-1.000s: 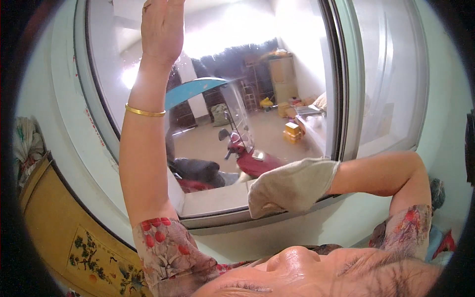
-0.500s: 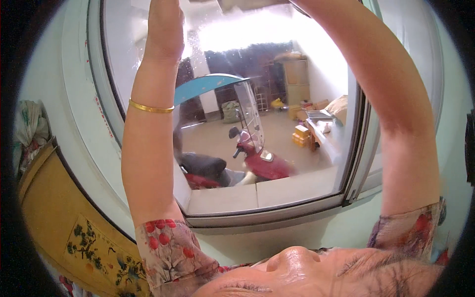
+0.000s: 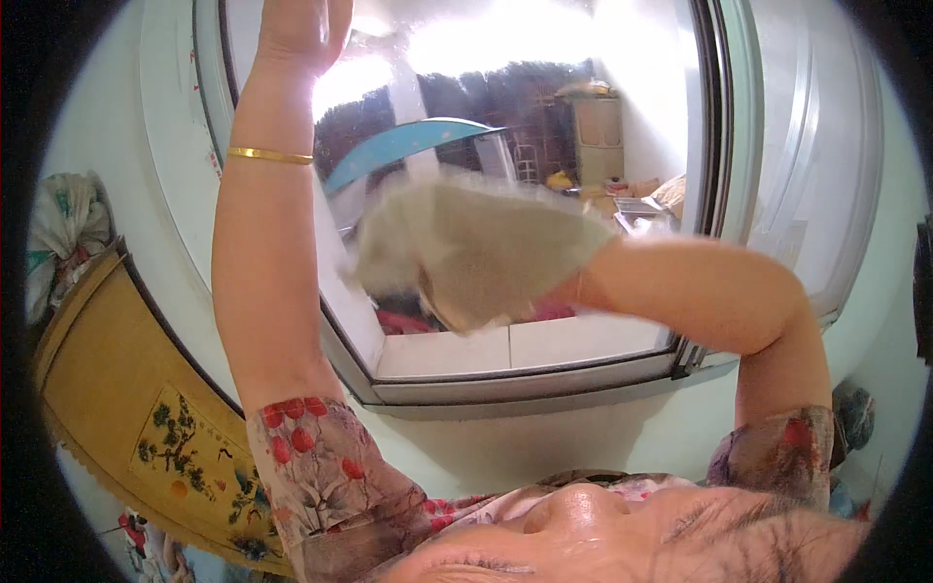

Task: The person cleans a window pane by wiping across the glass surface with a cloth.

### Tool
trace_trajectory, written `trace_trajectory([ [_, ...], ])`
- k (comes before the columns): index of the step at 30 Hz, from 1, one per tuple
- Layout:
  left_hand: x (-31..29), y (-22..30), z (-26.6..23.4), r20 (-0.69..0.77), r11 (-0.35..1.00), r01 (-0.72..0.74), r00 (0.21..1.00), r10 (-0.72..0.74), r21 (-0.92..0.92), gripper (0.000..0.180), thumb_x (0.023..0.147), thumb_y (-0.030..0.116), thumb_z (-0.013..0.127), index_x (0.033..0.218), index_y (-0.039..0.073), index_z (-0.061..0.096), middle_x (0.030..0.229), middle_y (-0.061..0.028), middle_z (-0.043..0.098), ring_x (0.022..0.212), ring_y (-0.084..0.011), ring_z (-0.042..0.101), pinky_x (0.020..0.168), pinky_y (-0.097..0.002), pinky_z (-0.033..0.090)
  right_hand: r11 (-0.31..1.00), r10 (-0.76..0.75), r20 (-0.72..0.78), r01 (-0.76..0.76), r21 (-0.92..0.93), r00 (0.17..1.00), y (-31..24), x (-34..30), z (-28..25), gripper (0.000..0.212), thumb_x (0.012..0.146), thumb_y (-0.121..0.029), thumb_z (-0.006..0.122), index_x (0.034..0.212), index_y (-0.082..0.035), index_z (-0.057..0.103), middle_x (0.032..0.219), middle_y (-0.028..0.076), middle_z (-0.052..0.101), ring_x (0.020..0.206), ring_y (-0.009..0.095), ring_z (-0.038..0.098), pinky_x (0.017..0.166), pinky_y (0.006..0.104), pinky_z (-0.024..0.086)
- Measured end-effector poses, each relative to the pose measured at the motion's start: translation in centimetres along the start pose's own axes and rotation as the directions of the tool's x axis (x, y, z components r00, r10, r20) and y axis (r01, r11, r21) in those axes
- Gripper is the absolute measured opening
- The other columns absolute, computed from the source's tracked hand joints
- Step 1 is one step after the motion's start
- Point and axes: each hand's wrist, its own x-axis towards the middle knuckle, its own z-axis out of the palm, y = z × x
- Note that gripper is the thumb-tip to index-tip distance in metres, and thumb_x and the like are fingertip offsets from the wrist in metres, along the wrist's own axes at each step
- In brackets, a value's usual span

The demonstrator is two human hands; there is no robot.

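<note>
A greyish-green cloth (image 3: 486, 248), blurred by motion, spreads in front of the window glass. My right hand (image 3: 564, 293) is wrapped in it and grips it; most of the fingers are hidden by the fabric. My right forearm reaches in from the right, bent at the elbow. My left hand (image 3: 306, 34) is raised high at the left side of the window frame, its fingers cut off by the upper edge. A gold bangle (image 3: 269, 154) circles my left forearm. Whether the left hand touches the glass or frame cannot be made out.
The window's dark-edged frame (image 3: 716, 146) and sill (image 3: 525, 389) surround the pane. Beyond the glass are a blue canopy (image 3: 413, 146), tiled ledge and boxes. At the left stand a yellow decorated panel (image 3: 146, 428) and a plastic bag (image 3: 73, 228).
My right hand has come down from above the upper edge, bringing the cloth into view across the window's middle. My left arm has shifted slightly left and remains raised.
</note>
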Motion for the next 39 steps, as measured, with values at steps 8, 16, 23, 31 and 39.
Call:
trace_trajectory([
  [8, -0.4, 0.5, -0.2, 0.136, 0.96, 0.231, 0.968, -0.211, -0.157, 0.053, 0.095, 0.041, 0.04, 0.125, -0.002, 0.045, 0.129, -0.014, 0.044, 0.125, -0.0254, 0.035, 0.108, -0.0408, 0.025, 0.904, 0.091, 0.434, -0.257, 0.342, 0.896, -1.9, -6.9, 3.0, 0.026, 0.07, -0.004, 0.058, 0.094, -0.009, 0.064, 0.074, 0.009, 0.061, 0.065, 0.021, 0.059, 0.061, 0.0342, 0.05],
  [16, -3.0, 3.9, 2.9, 0.256, 0.914, 0.382, 0.905, -0.339, -0.139, 0.061, 0.096, 0.046, 0.035, 0.128, -0.005, 0.04, 0.134, -0.0159, 0.04, 0.129, -0.0267, 0.031, 0.108, -0.0413, 0.025, 0.932, -0.113, -0.111, 0.066, -0.355, 0.987, 0.5, 5.9, -10.6, 0.029, 0.069, -0.004, 0.055, 0.096, -0.005, 0.064, 0.075, 0.009, 0.06, 0.066, 0.021, 0.057, 0.062, 0.0345, 0.049],
  [23, -3.0, 3.9, 4.2, 0.337, 0.933, 0.115, 0.911, -0.236, 0.342, 0.071, 0.094, 0.05, 0.034, 0.134, -0.009, 0.031, 0.135, -0.0194, 0.037, 0.129, -0.028, 0.031, 0.109, -0.0394, 0.025, 0.541, -0.399, -0.668, -0.427, -0.725, 0.628, 9.5, 13.7, -13.8, 0.041, 0.092, -0.022, 0.038, 0.111, 0.011, 0.052, 0.096, 0.021, 0.061, 0.092, 0.032, 0.059, 0.079, 0.043, 0.049],
  [31, -3.2, 4.4, 3.9, 0.321, 0.937, 0.106, 0.922, -0.218, 0.334, 0.072, 0.095, 0.049, 0.034, 0.134, -0.011, 0.028, 0.134, -0.0208, 0.036, 0.129, -0.0288, 0.031, 0.108, -0.0395, 0.027, 0.754, 0.138, -0.241, -0.26, -0.603, 0.961, 3.7, 11.5, 3.8, 0.02, 0.077, -0.015, 0.054, 0.081, 0.002, 0.062, 0.072, 0.018, 0.062, 0.068, 0.032, 0.062, 0.061, 0.0393, 0.051],
  [39, -3.6, 4.9, 4.1, 0.39, 0.807, 0.582, 0.768, -0.508, -0.095, 0.069, 0.095, 0.05, 0.035, 0.134, -0.007, 0.032, 0.139, -0.0207, 0.033, 0.131, -0.0283, 0.029, 0.11, -0.0399, 0.023, 0.876, 0.168, 0.324, -0.292, 0.385, 0.931, -3.7, -1.0, 10.6, 0.014, 0.073, -0.012, 0.06, 0.083, -0.002, 0.065, 0.066, 0.01, 0.063, 0.063, 0.018, 0.06, 0.058, 0.0348, 0.049],
])
